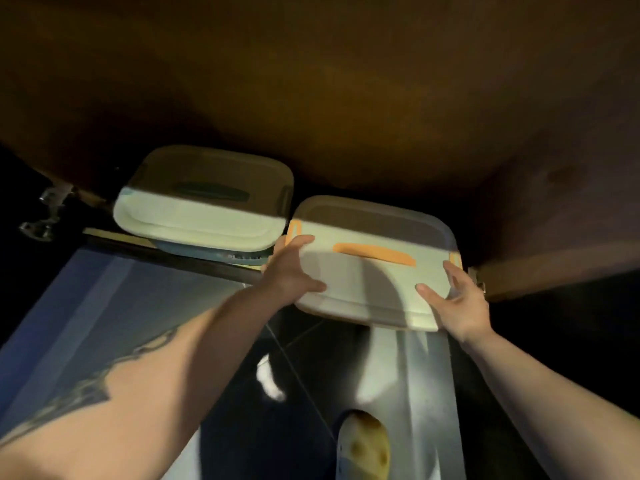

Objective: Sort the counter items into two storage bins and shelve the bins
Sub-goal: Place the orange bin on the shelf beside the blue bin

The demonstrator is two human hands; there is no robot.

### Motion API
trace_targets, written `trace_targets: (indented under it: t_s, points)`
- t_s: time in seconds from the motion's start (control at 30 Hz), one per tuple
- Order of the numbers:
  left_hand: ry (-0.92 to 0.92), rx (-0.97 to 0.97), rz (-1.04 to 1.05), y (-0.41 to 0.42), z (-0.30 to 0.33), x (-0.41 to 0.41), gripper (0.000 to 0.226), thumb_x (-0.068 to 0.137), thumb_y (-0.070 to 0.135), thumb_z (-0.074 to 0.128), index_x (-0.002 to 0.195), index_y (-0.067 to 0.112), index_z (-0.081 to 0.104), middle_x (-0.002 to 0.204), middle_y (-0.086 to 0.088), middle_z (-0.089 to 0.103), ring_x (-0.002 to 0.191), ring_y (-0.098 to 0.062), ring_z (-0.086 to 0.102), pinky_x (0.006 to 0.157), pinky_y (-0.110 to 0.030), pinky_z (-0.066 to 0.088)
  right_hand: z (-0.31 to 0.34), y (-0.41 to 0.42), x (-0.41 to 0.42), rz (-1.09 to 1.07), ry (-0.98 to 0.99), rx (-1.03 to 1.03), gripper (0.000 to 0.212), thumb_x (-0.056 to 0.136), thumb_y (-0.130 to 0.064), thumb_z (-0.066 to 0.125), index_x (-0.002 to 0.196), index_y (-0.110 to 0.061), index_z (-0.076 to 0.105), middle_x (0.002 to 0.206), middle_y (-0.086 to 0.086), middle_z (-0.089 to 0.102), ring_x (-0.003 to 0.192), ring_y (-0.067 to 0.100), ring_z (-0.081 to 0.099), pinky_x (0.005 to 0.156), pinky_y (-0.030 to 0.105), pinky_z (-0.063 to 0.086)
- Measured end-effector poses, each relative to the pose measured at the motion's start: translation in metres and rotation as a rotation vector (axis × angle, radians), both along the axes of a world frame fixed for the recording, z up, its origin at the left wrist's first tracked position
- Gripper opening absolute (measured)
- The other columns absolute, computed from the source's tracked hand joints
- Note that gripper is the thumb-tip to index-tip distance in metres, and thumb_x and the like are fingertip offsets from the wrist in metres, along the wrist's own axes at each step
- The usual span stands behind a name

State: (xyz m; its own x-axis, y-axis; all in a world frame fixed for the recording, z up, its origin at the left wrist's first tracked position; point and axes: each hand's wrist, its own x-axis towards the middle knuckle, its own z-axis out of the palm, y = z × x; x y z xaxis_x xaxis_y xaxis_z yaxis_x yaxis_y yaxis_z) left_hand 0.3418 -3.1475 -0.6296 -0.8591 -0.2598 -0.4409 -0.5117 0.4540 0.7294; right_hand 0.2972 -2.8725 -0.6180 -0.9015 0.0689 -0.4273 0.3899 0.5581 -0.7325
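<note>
Head view: hands [294, 271] [460, 303] grip orange-handled bin [374, 271]; cabinet interior dark.

A single head-worn wide-angle view looks forward and steeply down from the person's own height, both forearms reaching away from the bottom edge toward mid-frame. It sits close to a dark brown cabinet [311, 81] whose surface fills the whole upper half, bowed by the lens — the two lidded bins [374, 268] lie at about arm's length. Below them the view drops to the dark tiled floor [263, 341]; no second view shares the scene.
</note>
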Motion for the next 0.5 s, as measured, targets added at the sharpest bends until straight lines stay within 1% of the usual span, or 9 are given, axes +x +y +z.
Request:
trace_targets:
  t_s: [0.07, 0.1, 0.13, 0.17, 0.23, 0.27, 0.33, 0.4, 0.5]
  points:
    - [0.018, -0.043, 0.017, 0.004, -0.023, -0.010, 0.086, 0.057, 0.022, 0.088, 0.131, 0.032, 0.046, 0.135, -0.002, 0.037, 0.119, -0.027, 0.045, 0.101, -0.044, 0.040, -0.017, 0.000, -0.014, -0.003, 0.001, -0.001, 0.070, 0.080, -0.010, 0.074, 0.140, -0.001, 0.040, 0.138, 0.006, 0.050, 0.124, 0.017, 0.049, 0.109, 0.033, 0.036]
    - [0.023, -0.055, 0.018, 0.004, -0.032, -0.017, 0.086, 0.059, 0.024, 0.087, 0.132, 0.035, 0.044, 0.139, -0.003, 0.034, 0.120, -0.029, 0.044, 0.102, -0.046, 0.039, -0.023, 0.001, -0.021, 0.007, 0.018, 0.025, 0.064, 0.082, -0.012, 0.073, 0.138, -0.002, 0.044, 0.130, 0.003, 0.054, 0.117, 0.014, 0.051, 0.104, 0.030, 0.039]
    - [0.028, -0.065, 0.010, 0.002, -0.037, -0.024, 0.086, 0.060, 0.025, 0.086, 0.133, 0.037, 0.043, 0.144, -0.005, 0.029, 0.123, -0.030, 0.041, 0.104, -0.047, 0.037, -0.028, 0.002, -0.028, 0.026, 0.045, 0.068, 0.059, 0.083, -0.017, 0.072, 0.135, -0.004, 0.048, 0.122, 0.000, 0.057, 0.112, 0.014, 0.053, 0.099, 0.030, 0.042]
    - [0.030, -0.076, 0.001, 0.001, -0.039, -0.032, 0.084, 0.062, 0.027, 0.085, 0.134, 0.037, 0.042, 0.148, -0.007, 0.026, 0.126, -0.031, 0.040, 0.105, -0.047, 0.035, -0.031, 0.001, -0.034, 0.056, 0.073, 0.123, 0.057, 0.083, -0.027, 0.072, 0.133, -0.009, 0.051, 0.118, -0.002, 0.057, 0.110, 0.015, 0.054, 0.098, 0.033, 0.044]
    - [0.028, -0.127, -0.015, 0.001, -0.039, -0.048, 0.079, 0.068, 0.029, 0.082, 0.136, 0.031, 0.042, 0.148, -0.013, 0.026, 0.129, -0.033, 0.038, 0.106, -0.046, 0.035, -0.034, -0.003, -0.050, 0.085, 0.074, 0.261, 0.069, 0.078, -0.055, 0.066, 0.136, -0.021, 0.048, 0.129, 0.002, 0.056, 0.118, 0.025, 0.053, 0.102, 0.043, 0.044]
    - [0.014, -0.156, -0.015, 0.002, -0.035, -0.051, 0.077, 0.072, 0.030, 0.079, 0.138, 0.026, 0.040, 0.149, -0.015, 0.026, 0.132, -0.032, 0.035, 0.108, -0.043, 0.034, -0.033, -0.006, -0.056, 0.092, 0.027, 0.312, 0.073, 0.078, -0.060, 0.063, 0.139, -0.025, 0.043, 0.136, 0.007, 0.051, 0.123, 0.030, 0.050, 0.105, 0.045, 0.042]
    - [-0.023, -0.223, -0.023, 0.008, -0.024, -0.051, 0.070, 0.081, 0.029, 0.071, 0.142, 0.018, 0.037, 0.153, -0.018, 0.020, 0.140, -0.030, 0.024, 0.112, -0.038, 0.028, -0.018, -0.016, -0.063, 0.132, -0.085, 0.381, 0.067, 0.085, -0.052, 0.060, 0.143, -0.026, 0.038, 0.143, 0.014, 0.042, 0.127, 0.035, 0.044, 0.109, 0.042, 0.037]
    - [-0.048, -0.270, -0.037, 0.016, -0.005, -0.039, 0.059, 0.089, 0.027, 0.061, 0.143, 0.018, 0.036, 0.157, -0.013, 0.013, 0.144, -0.028, 0.016, 0.114, -0.038, 0.025, 0.010, -0.024, -0.056, 0.222, -0.166, 0.484, 0.059, 0.091, -0.046, 0.054, 0.142, -0.020, 0.038, 0.144, 0.019, 0.035, 0.128, 0.039, 0.041, 0.107, 0.041, 0.035]
    - [-0.093, -0.273, -0.081, 0.029, 0.043, -0.006, 0.050, 0.093, 0.026, 0.053, 0.141, 0.020, 0.039, 0.157, -0.005, 0.020, 0.143, -0.028, 0.019, 0.114, -0.039, 0.027, 0.067, -0.038, -0.022, 0.445, -0.149, 0.601, 0.051, 0.093, -0.044, 0.051, 0.137, -0.019, 0.043, 0.145, 0.017, 0.033, 0.129, 0.038, 0.038, 0.103, 0.040, 0.036]
